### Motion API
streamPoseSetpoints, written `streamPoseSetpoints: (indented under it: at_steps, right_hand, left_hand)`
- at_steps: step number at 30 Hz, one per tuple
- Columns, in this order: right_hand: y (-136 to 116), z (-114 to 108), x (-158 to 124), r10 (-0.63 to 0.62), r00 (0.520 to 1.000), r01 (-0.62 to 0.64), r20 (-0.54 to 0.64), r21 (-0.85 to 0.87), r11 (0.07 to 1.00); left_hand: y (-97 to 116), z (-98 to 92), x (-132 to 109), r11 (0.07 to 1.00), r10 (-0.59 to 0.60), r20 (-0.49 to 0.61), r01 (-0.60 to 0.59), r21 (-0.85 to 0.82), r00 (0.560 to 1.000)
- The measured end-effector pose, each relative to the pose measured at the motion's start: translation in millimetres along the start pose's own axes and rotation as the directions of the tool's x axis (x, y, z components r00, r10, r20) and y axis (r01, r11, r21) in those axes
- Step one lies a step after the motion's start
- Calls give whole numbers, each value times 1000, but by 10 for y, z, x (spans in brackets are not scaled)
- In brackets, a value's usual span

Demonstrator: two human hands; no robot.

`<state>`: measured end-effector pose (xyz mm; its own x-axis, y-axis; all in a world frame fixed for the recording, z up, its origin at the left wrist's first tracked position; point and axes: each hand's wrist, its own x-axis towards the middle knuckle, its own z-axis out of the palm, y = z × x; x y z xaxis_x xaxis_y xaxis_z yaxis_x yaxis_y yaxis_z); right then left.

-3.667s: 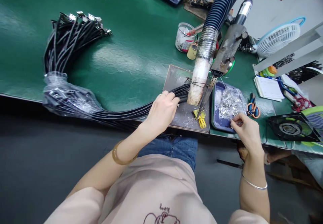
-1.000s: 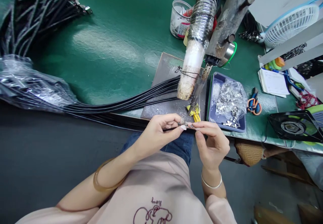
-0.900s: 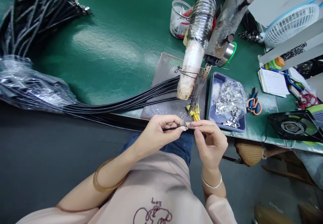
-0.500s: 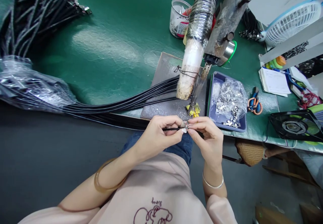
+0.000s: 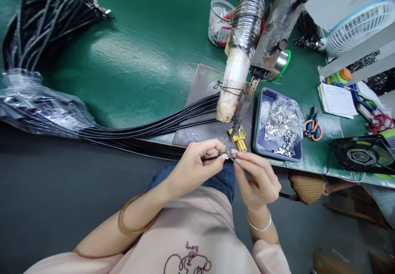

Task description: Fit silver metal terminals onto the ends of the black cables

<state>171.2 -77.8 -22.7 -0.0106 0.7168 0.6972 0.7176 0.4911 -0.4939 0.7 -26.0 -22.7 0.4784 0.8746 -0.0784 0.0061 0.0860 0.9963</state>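
Between thumb and fingers, my left hand [image 5: 205, 159] pinches a black cable [image 5: 210, 158] close to its end, where a small pale or metallic piece shows. My right hand [image 5: 256, 175] has its fingertips closed at that same cable end; what exactly they pinch is too small to make out. Just beyond my hands lies a yellow clip-like piece [image 5: 241, 140] on a grey board [image 5: 197, 97]. A bundle of black cables [image 5: 148, 128] runs from the left onto this board. Above it a soldering iron tip [image 5: 243, 105] points down beside a taped fume hose [image 5: 231, 76].
To the right stands a blue tray [image 5: 279, 155] holding a bag of small metal connectors [image 5: 280, 119]. Orange-handled pliers [image 5: 313, 128], a paper pad [image 5: 338, 99] and a black fan [image 5: 361, 154] lie farther right. A solder spool [image 5: 279, 66] and a clear tub [image 5: 219, 23] stand behind.
My right hand has shifted slightly right and turned, its fingers drawing a little away from the left fingertips. My left hand stays nearly in place, pinching the cable.
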Motion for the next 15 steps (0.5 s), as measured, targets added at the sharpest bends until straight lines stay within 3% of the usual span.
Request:
streamPoseSetpoints:
  at_steps: [3, 7, 9, 15]
  right_hand:
    - [7, 27, -34, -42, 998, 40, 40, 37, 998]
    - [60, 82, -27, 196, 980, -195, 17, 199, 960]
    - [81, 102, -14, 230, 973, -232, 36, 236, 944]
    - [102, 131, -9, 71, 997, -74, 30, 88, 993]
  left_hand:
    - [-2, -15, 12, 999, -12, -18, 12, -35, 1000]
    - [-14, -39, 33, 996, -43, -41, 39, -82, 998]
    - [-10, -43, 49, 994, -50, -43, 45, -101, 998]
    - [39, -13, 106, 993, -40, -84, 31, -111, 996]
